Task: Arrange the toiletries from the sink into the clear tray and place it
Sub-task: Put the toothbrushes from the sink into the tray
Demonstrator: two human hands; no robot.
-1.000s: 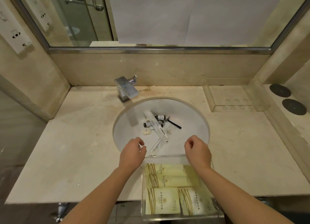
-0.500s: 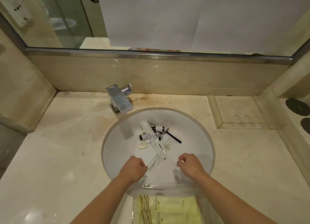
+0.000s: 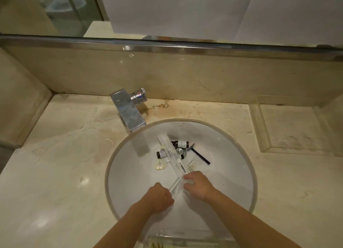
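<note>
The white sink point(image 3: 232, 173) holds a heap of toiletries: long clear-wrapped toothbrush packets point(image 3: 171, 153), small dark bottles point(image 3: 181, 143), a black razor point(image 3: 200, 156) and a cream heart-shaped soap point(image 3: 160, 164). Both my hands are down in the basin at the near end of the heap. My left hand point(image 3: 159, 197) is curled, and the lower end of a thin white packet point(image 3: 174, 186) runs into its fingers. My right hand point(image 3: 199, 184) pinches the end of a clear wrapper between thumb and forefinger. The clear tray point(image 3: 185, 238) shows only as a rim at the bottom edge.
A chrome faucet point(image 3: 130, 112) overhangs the basin's far left. A second clear tray point(image 3: 259, 129) rests on the marble counter point(image 3: 55, 173) at the back right. A mirror and a metal ledge point(image 3: 167, 43) run along the back wall.
The view has moved closer over the sink, and the near tray has slid almost out of frame. Both hands have gone forward and down into the basin onto the packet ends.
</note>
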